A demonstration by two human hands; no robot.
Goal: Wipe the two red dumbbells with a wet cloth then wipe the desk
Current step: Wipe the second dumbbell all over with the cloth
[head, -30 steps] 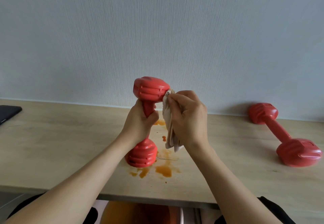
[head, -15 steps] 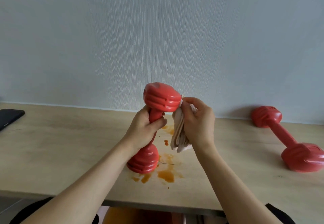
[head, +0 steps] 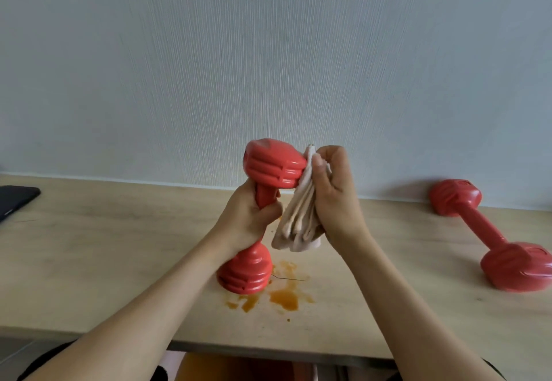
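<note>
Two red dumbbells are before us: our left hand (head: 249, 219) grips the handle of one dumbbell (head: 263, 201), held upright above the orange stains (head: 283, 294) on the desk (head: 104, 246), while our right hand (head: 334, 198) clutches the cloth (head: 298, 225) against its top head, and the other dumbbell (head: 490, 231) lies far right.

There is a single view, from a camera worn on the person's head. It faces forward and slightly down toward the wall (head: 268, 52) behind the desk (head: 89, 246), taking in more wall than desk. It sits close: both forearms rise from the bottom edge, and the desk's near edge runs across low in frame. The wide lens probably bends lines toward the corners. No second view shares the scene.
</note>
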